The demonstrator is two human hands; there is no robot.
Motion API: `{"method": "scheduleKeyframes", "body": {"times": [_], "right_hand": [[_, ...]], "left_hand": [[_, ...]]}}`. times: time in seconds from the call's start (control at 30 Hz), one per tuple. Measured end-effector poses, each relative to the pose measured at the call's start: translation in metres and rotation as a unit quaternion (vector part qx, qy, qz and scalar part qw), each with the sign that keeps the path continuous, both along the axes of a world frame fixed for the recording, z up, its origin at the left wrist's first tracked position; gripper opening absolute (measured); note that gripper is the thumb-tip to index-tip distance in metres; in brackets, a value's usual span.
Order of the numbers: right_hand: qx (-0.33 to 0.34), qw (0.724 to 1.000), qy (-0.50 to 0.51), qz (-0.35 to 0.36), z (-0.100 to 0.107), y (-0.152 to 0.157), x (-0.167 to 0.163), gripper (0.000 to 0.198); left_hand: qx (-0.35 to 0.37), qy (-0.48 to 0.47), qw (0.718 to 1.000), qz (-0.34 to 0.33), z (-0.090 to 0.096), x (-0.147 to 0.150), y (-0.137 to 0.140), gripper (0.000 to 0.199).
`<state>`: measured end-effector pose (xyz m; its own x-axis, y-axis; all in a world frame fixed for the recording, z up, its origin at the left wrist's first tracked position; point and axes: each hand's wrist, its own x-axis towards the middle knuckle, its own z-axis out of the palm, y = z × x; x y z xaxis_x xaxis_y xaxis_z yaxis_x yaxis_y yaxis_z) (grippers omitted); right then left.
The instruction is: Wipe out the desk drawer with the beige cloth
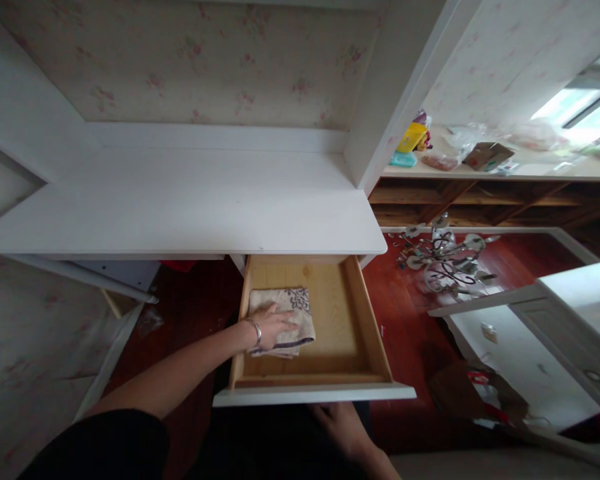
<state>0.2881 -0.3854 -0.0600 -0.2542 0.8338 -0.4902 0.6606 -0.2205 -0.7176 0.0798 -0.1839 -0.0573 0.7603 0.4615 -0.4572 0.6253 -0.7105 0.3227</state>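
Beige cloth, folded, dark floral print, dark edge.

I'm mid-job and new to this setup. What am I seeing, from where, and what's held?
No machine here: a person works bare-handed, filmed by one head-worn camera looking forward and down. A pale wooden drawer with a white front is pulled out beneath a smooth white desktop. On the drawer's bottom, toward the left, lies a folded beige cloth with a dark pattern. The left hand, with a silver bracelet at its wrist, lies spread on top of the cloth, not gripping it. The right hand is below the drawer's front, partly hidden; whether it holds anything can't be seen.
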Motion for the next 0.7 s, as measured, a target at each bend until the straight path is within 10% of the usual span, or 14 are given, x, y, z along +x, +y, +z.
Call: {"method": "scheduleKeyframes", "body": {"times": [0.33, 0.7], "right_hand": [[0.008, 1.0, 0.01, -0.012, -0.001, -0.001, -0.003, 0.043], [0.022, 1.0, -0.001, -0.02, 0.001, -0.002, -0.004, 0.043]], "left_hand": [[-0.024, 0.017, 0.999, -0.025, -0.006, 0.013, -0.052, 0.078], [0.023, -0.043, 0.995, -0.087, -0.032, 0.126, -0.053, 0.058]]}}
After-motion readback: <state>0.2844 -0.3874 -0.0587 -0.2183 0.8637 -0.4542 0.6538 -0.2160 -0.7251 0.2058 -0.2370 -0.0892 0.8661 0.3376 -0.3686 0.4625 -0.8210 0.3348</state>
